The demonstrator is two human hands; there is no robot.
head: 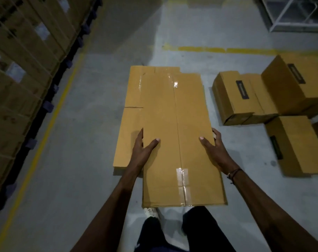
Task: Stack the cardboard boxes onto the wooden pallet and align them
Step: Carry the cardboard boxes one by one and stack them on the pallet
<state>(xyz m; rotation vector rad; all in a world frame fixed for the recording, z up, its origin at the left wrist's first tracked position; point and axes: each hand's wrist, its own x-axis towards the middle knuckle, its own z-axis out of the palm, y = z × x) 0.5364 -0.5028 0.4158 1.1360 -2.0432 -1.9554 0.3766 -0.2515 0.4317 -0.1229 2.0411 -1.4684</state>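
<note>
I hold a long taped cardboard box (180, 135) in front of me, its top facing up. My left hand (142, 150) grips its left edge, thumb on the top face and fingers down the side. My right hand (211, 146) grips the right edge the same way. Below and to the left of this box lie more flat-topped cardboard boxes (131, 113), side by side in a low layer. The pallet itself is hidden from view.
Several loose cardboard boxes (234, 99) with dark labels lie on the concrete floor to the right. A tall wall of strapped cartons (22, 70) on dark pallets runs along the left, behind a yellow floor line (51, 120). A white metal frame (292, 13) stands at the far right.
</note>
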